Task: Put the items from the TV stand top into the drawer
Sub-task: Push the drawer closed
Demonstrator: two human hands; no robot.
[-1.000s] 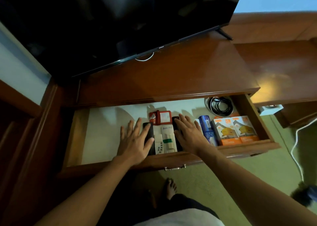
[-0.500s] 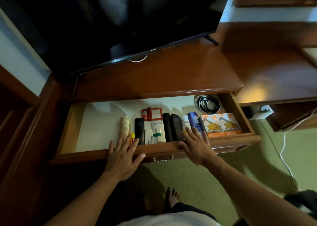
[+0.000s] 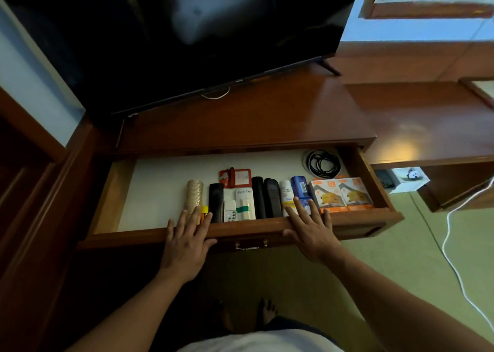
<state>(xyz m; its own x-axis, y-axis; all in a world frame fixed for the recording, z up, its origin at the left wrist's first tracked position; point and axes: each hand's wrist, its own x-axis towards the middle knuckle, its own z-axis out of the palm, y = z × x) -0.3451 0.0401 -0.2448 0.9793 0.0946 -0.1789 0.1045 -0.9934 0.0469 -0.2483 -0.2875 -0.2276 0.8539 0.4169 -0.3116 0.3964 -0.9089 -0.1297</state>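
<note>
The wooden drawer (image 3: 128, 236) stands pulled out below the TV stand top (image 3: 240, 116). Along its front lie a gold ribbed cylinder (image 3: 194, 196), black remotes (image 3: 216, 202), white cards (image 3: 244, 203), a red tag (image 3: 236, 176), black cases (image 3: 267, 200), a blue can (image 3: 299, 188), orange boxes (image 3: 340, 194) and a coiled black cable (image 3: 322, 163). My left hand (image 3: 187, 242) lies flat on the drawer's front edge, fingers straight. My right hand (image 3: 311, 226) presses flat on the same edge further right, fingers spread over it.
A large black TV (image 3: 173, 36) stands on the stand top. A lower wooden desk (image 3: 427, 121) adjoins on the right, with a white box (image 3: 409, 179) under it. A white cord (image 3: 451, 244) runs across the green floor. Dark wooden panelling rises on the left.
Both hands have drawn back out of the drawer, from among the items to its front edge. The gold cylinder and a black remote, earlier hidden by my left hand, now show.
</note>
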